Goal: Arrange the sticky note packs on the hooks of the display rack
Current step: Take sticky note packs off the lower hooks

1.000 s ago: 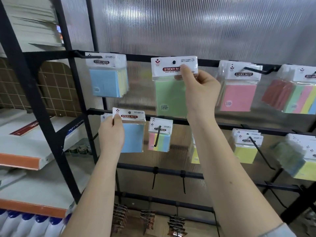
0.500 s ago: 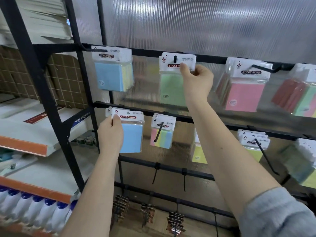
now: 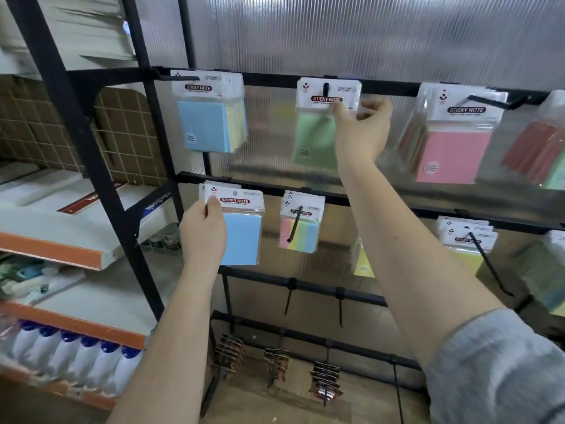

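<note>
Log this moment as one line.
right hand: pinches green pack on top hook | left hand: holds blue pack

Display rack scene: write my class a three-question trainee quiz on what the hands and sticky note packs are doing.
1. True or false: the green pack hangs on a top-row hook.
2. Which hand grips the blue pack?
3. The right hand touches the green pack's: A) header card, B) bottom edge, C) back.

Key: 1 true, the hook pokes through its header. 2 the left hand. 3 A.
</note>
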A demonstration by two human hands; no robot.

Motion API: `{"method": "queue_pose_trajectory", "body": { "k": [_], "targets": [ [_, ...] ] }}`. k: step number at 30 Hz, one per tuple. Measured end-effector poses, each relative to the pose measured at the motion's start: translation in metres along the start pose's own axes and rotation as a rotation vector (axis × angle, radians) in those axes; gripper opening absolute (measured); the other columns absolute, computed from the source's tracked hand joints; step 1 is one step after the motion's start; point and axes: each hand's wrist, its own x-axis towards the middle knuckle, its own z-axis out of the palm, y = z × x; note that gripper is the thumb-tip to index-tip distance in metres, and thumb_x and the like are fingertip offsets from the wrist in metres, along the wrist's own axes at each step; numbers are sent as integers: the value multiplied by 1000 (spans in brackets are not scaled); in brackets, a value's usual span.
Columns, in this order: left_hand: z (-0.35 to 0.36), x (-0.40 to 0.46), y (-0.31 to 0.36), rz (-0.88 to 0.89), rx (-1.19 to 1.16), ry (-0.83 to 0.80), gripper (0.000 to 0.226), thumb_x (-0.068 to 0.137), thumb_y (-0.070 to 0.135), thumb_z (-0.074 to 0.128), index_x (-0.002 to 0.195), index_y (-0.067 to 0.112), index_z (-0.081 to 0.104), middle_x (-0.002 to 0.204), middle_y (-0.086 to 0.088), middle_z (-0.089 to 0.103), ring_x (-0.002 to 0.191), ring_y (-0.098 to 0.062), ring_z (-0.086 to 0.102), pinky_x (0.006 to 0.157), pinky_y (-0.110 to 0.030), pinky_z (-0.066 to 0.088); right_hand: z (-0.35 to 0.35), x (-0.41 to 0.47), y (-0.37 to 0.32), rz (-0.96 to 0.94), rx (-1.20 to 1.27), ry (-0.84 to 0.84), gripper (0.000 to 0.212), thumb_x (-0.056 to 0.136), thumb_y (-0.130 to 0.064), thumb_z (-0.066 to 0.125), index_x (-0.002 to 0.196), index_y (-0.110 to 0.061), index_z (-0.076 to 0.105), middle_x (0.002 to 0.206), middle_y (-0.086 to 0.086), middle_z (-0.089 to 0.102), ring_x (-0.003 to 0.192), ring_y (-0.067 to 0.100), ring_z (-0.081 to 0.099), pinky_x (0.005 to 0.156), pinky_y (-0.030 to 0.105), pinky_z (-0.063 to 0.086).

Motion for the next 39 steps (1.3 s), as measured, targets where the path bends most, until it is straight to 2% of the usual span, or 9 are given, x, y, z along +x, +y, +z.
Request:
{"method": "queue_pose_trajectory", "body": {
  "k": [5,9,11,18,22,24,28,34,39],
  "targets": [
    [-12,18,-1,105,34,-148,34,102,31,35,79,14,52,74,5,58,65,-10,54,52,-22,37,-10,-28,17,56,169,82,16,87,-24,65,96,-16,54,80,-10,53,71,3,50,60,8,39],
    [-29,37,-6,176,75,-264,32,101,33,36,85,13,56,74,6,58,65,-12,53,53,-20,40,-21,-57,35,156,144,64,5,88,-23,60,84,-20,60,85,-2,63,76,10,56,72,24,46],
    [-37,42,-7,199,44,-265,26,100,36,37,89,23,57,79,13,60,70,-6,56,52,-11,40,-27,-73,44,172,36,-23,9,90,-19,57,83,-20,62,80,-2,63,72,9,55,68,21,44],
    [-58,61,5,276,-115,-277,25,96,40,46,83,21,57,86,6,65,78,-9,65,63,-29,50,-44,-112,80,181,-399,-226,16,95,-20,53,98,-14,67,83,-2,66,70,6,54,58,17,42],
    [-64,71,26,375,-222,-219,28,97,37,45,95,11,57,86,11,62,71,7,63,56,-12,48,-42,-125,86,174,-461,-300,22,95,-22,54,111,-12,66,97,-3,66,94,14,61,77,25,44],
    [-65,77,36,412,-279,-179,28,97,36,46,91,10,55,84,10,61,69,8,62,54,-9,45,-39,-129,84,163,-476,-325,14,95,-22,55,104,-17,65,94,-4,64,93,14,60,74,24,42],
    [-67,90,51,487,-326,-96,27,96,38,50,74,21,50,79,9,61,68,3,61,59,-14,46,-36,-135,85,152,-500,-328,7,94,-23,56,92,-24,62,86,-7,63,78,6,57,59,20,39],
    [-65,104,66,508,-380,-9,23,96,35,49,75,27,51,80,14,61,71,4,62,60,-12,46,-34,-141,87,171,-532,-321,10,94,-25,54,98,-22,63,90,-7,64,76,1,54,58,18,39],
    [-59,119,67,525,-367,11,27,94,39,49,70,29,51,76,12,62,73,-8,62,62,-28,48,-31,-145,86,184,-523,-304,13,95,-25,53,102,-21,63,91,-7,65,75,4,57,56,20,40]
  ]
}}
